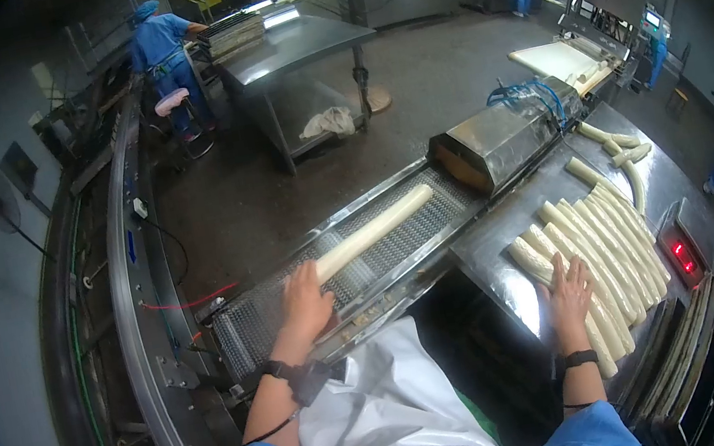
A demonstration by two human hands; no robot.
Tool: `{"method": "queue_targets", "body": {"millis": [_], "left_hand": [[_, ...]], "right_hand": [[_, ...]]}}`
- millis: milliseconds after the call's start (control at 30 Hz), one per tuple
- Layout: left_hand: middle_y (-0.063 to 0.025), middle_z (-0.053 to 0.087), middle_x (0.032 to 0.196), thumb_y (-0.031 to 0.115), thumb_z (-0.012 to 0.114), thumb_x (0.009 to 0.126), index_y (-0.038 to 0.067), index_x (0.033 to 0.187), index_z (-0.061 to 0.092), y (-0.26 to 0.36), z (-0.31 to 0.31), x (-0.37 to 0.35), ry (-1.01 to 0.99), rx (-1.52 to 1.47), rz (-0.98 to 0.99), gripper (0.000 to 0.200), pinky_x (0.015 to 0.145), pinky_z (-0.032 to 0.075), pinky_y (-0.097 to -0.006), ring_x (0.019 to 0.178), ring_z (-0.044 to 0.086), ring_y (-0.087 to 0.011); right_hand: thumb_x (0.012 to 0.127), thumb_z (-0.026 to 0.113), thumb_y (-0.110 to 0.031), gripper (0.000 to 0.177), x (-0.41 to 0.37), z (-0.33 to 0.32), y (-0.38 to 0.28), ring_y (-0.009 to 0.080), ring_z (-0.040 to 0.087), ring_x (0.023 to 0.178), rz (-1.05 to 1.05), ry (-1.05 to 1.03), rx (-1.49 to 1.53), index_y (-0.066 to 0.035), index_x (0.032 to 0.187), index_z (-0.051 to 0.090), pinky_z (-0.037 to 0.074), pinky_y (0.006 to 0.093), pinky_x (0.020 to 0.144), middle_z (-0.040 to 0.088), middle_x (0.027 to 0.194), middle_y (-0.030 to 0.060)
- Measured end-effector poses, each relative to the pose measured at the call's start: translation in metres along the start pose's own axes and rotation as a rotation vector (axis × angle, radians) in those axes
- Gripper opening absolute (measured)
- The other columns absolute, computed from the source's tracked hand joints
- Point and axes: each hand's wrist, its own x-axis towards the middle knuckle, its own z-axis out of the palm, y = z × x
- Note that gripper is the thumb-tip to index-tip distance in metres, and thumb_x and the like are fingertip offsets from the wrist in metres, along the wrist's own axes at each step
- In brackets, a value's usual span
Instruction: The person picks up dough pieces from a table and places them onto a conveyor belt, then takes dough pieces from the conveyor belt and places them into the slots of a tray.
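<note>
A long pale dough roll (375, 233) lies at a slant on the metal mesh conveyor (254, 328). My left hand (307, 306) is closed around its near end, and the hand partly hides that end. To the right, several similar dough rolls (613, 262) lie side by side on a steel table (495, 259). Across the nearer rolls rests my right hand (570, 290), its fingers spread and touching the dough without gripping it.
A metal housing (507, 138) with blue tubes covers the conveyor further along. Loose dough pieces (621, 148) lie at the table's far end. A scale display (683, 255) glows red beside stacked trays (692, 361). A curved rail (136, 351) runs along my left. Co-workers stand further off.
</note>
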Motion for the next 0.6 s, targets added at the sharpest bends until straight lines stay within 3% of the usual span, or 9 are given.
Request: {"method": "queue_targets", "body": {"millis": [67, 200, 333, 400, 533, 600], "left_hand": [[-0.0232, 0.057, 0.125, 0.019, 0.069, 0.079, 0.000, 0.137, 0.045, -0.014, -0.006, 0.002, -0.231, -0.057, -0.265, 0.065, 0.100, 0.043, -0.0461, 0.117, 0.054, -0.0400], [-0.0207, 0.062, 0.116, 0.022, 0.069, 0.078, 0.001, 0.134, 0.049, -0.008, -0.016, -0.005, -0.270, 0.010, -0.302, 0.063, 0.091, 0.047, -0.0473, 0.102, 0.061, -0.0384], [-0.0167, 0.064, 0.114, 0.023, 0.067, 0.080, 0.004, 0.130, 0.053, 0.010, -0.002, -0.018, -0.176, -0.035, -0.278, 0.056, 0.094, 0.045, -0.0452, 0.104, 0.061, -0.0340], [-0.0166, 0.064, 0.114, 0.022, 0.066, 0.081, 0.004, 0.131, 0.051, 0.019, -0.001, -0.023, -0.151, -0.128, -0.179, 0.056, 0.093, 0.045, -0.0452, 0.104, 0.062, -0.0327], [-0.0151, 0.065, 0.113, 0.026, 0.066, 0.083, 0.006, 0.131, 0.051, 0.016, -0.013, -0.035, -0.175, -0.130, -0.164, 0.053, 0.092, 0.046, -0.0452, 0.104, 0.062, -0.0327], [-0.0143, 0.065, 0.112, 0.027, 0.067, 0.083, 0.007, 0.128, 0.054, 0.002, -0.024, -0.050, -0.148, -0.140, -0.169, 0.051, 0.091, 0.046, -0.0450, 0.104, 0.062, -0.0325]], "right_hand": [[0.092, 0.054, -0.052, 0.075, 0.011, 0.005, -0.002, 0.0413, 0.018, 0.145, -0.002, -0.008, -0.001, -0.019, 0.153, 0.026, 0.014, 0.0572, 0.117, 0.021, 0.156, 0.0243], [0.093, 0.049, -0.056, 0.075, 0.030, 0.007, -0.016, 0.0421, 0.017, 0.145, 0.020, -0.011, -0.014, -0.016, 0.153, 0.025, 0.015, 0.0555, 0.117, 0.019, 0.156, 0.0268], [0.096, 0.041, -0.058, 0.077, 0.048, 0.016, -0.035, 0.0415, 0.015, 0.146, 0.063, 0.011, -0.072, -0.010, 0.153, 0.023, 0.013, 0.0536, 0.118, 0.018, 0.156, 0.0270], [0.097, 0.044, -0.052, 0.073, 0.059, 0.026, -0.038, 0.0382, 0.017, 0.146, 0.035, 0.063, -0.033, -0.010, 0.152, 0.024, 0.013, 0.0528, 0.118, 0.020, 0.156, 0.0254], [0.096, 0.051, -0.039, 0.066, 0.059, 0.023, -0.031, 0.0363, 0.020, 0.146, -0.073, 0.039, 0.008, -0.010, 0.151, 0.028, 0.014, 0.0525, 0.118, 0.022, 0.156, 0.0241], [0.092, 0.057, -0.025, 0.063, 0.050, 0.028, -0.004, 0.0376, 0.022, 0.145, -0.289, 0.072, 0.114, -0.011, 0.149, 0.032, 0.017, 0.0535, 0.117, 0.023, 0.156, 0.0234]]}}
